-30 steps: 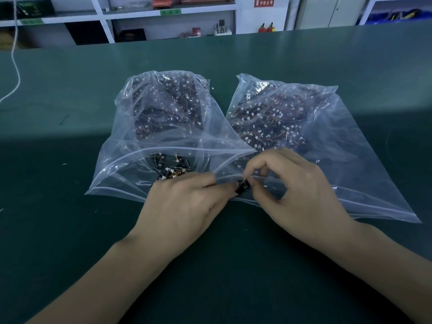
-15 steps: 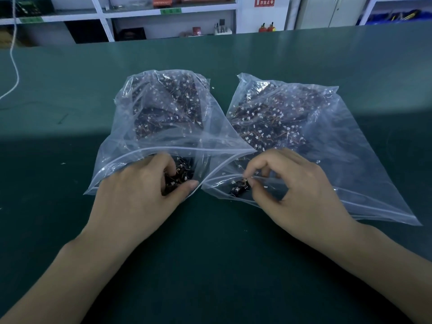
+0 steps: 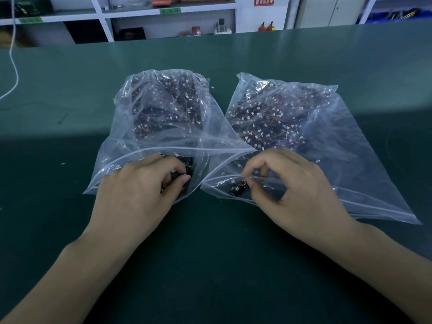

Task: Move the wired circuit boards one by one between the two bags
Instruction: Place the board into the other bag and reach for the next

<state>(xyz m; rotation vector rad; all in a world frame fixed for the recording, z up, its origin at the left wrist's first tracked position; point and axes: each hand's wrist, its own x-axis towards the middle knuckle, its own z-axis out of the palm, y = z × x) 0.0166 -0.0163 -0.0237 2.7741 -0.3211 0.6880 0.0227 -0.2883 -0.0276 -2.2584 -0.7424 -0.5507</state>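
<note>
Two clear zip bags lay side by side on the dark green tabletop (image 3: 233, 265), their mouths turned toward the person and their near corners almost meeting between the hands. The left hand (image 3: 138, 197) was reaching into the mouth of the left bag (image 3: 163, 127), its fingers curled down over a small heap of dark wired circuit boards (image 3: 189, 170) just inside the opening; the thumb tip closed toward the fingertips, so it seemed to be gripping one or more boards, though the fingers hid exactly what it held. The right hand (image 3: 297, 197) sat at the mouth of the right bag (image 3: 304, 132), with thumb and forefinger pinched together on the thin wire of a single board (image 3: 238, 189) that lay just to the left of that hand, inside the bag's near lip, while the other fingers stayed loosely bent above the plastic. Beyond both hands, deeper in each bag, lay a dense tangle of dark boards with reddish wires and small white connectors, the pile in the right bag spread wider than that in the left. Far past the hands, behind the tabletop's edge, stood white shelving (image 3: 102, 22) with assorted items, and a white cord (image 3: 15, 66) hung down at the far left onto the tabletop.
</note>
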